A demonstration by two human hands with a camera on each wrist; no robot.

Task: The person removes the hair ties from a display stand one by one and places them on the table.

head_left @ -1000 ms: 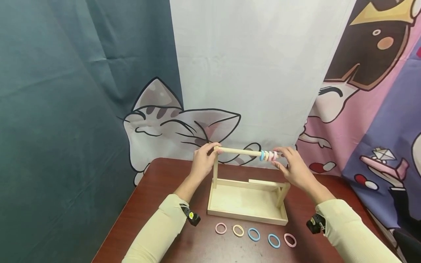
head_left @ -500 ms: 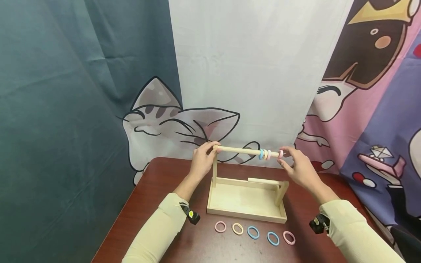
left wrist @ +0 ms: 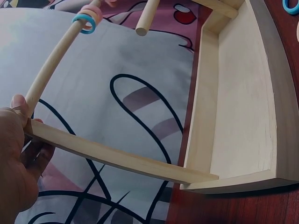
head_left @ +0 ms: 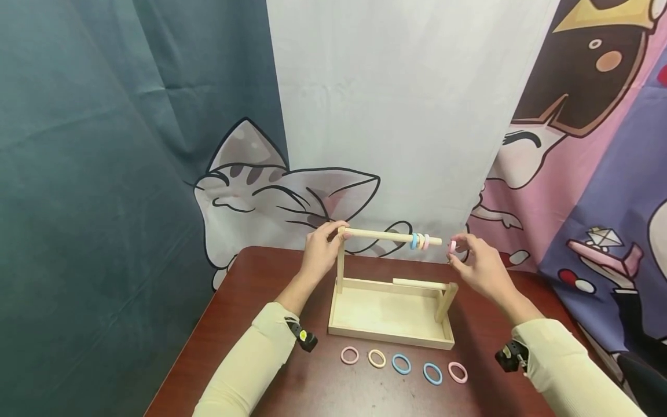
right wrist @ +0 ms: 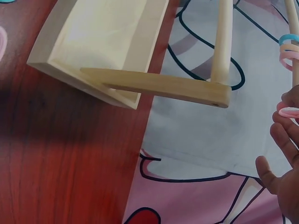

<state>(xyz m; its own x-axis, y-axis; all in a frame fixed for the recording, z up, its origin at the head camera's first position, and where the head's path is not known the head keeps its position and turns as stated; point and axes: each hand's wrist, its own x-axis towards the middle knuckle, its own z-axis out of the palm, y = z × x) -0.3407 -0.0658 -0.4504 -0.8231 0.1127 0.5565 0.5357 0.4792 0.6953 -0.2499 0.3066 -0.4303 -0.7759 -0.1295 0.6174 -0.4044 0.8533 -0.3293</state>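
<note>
My left hand (head_left: 324, 249) grips the top of the left post (head_left: 341, 269) of a pale wooden stand, where a long upper rod (head_left: 377, 234) runs out to the right. Near that rod's free end hang a blue ring (head_left: 414, 241), a cream ring (left wrist: 95, 17) and a pink ring (head_left: 426, 241). Just beyond the tip, my right hand (head_left: 482, 266) pinches another pink ring (head_left: 452, 247) between thumb and fingers, a small gap apart from the rod. In the right wrist view this held ring (right wrist: 289, 112) is partly cut off at the edge.
The stand's tray base (head_left: 391, 337) sits on the red-brown table (head_left: 276, 278). A shorter lower rod (head_left: 419, 284) points left from the right post (head_left: 446, 302). In front lie several loose rings, among them a pink ring (head_left: 356, 352) and a blue ring (head_left: 439, 376). A printed curtain (head_left: 417, 116) hangs behind.
My right hand has drawn the outermost pink ring rightward along the upper rod and off its free end. The left hand has kept its grip on the post top.
</note>
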